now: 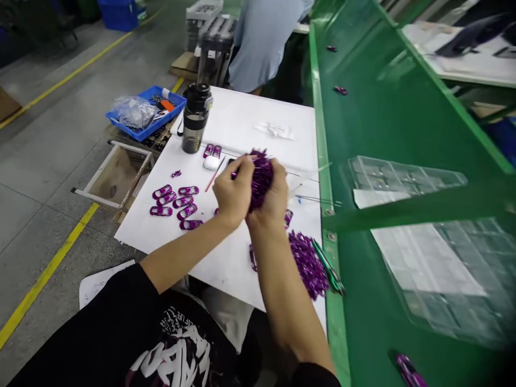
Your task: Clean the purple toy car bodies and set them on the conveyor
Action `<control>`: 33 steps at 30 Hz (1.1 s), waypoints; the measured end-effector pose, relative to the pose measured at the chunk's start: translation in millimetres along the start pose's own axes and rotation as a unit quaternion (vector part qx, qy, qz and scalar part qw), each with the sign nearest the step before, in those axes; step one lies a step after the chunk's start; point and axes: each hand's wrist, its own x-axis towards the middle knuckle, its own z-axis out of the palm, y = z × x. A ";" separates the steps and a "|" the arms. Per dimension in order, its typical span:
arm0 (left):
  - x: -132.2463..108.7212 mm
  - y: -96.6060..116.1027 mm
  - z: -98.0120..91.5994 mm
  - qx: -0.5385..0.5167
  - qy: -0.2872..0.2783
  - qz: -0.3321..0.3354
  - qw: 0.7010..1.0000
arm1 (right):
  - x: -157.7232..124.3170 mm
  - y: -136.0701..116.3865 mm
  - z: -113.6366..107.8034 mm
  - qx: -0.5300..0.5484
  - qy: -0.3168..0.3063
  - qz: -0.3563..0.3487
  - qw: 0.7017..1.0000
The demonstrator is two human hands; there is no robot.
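Both hands are raised above the white table (pixel 226 258), around a dense clump of small shiny purple pieces (pixel 261 180). My right hand (pixel 276 191) is cupped about the clump's right side and underside. Against its left side, my left hand (pixel 236 188) has its fingers curled in, and the fingertips are partly hidden. A heap of similar purple pieces (pixel 308 263) lies near the table's right edge, with green-handled scissors or pliers (pixel 328 266) beside it. Several purple toy car shells (pixel 183 201) lie to the left of my hands.
A dark drink bottle (pixel 195 121) stands at the table's far left, near a white rounded object (pixel 210 163). Beyond is a blue tray (pixel 145 113). Along the right runs a green conveyor (pixel 363 129) carrying clear compartment trays (pixel 443 274). A person in light blue (pixel 262 43) is ahead.
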 end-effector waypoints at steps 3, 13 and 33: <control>67.7 -22.3 -35.4 0.034 0.088 -0.006 0.996 | 29.4 48.3 62.8 0.040 0.002 0.104 0.994; 176.9 -100.6 -92.4 0.060 0.203 -0.057 0.976 | 83.9 160.4 129.9 -0.074 -0.032 0.161 0.984; 193.4 -91.8 -99.3 0.310 0.117 -0.006 0.944 | 97.1 192.8 108.8 -0.370 -0.073 -0.107 0.920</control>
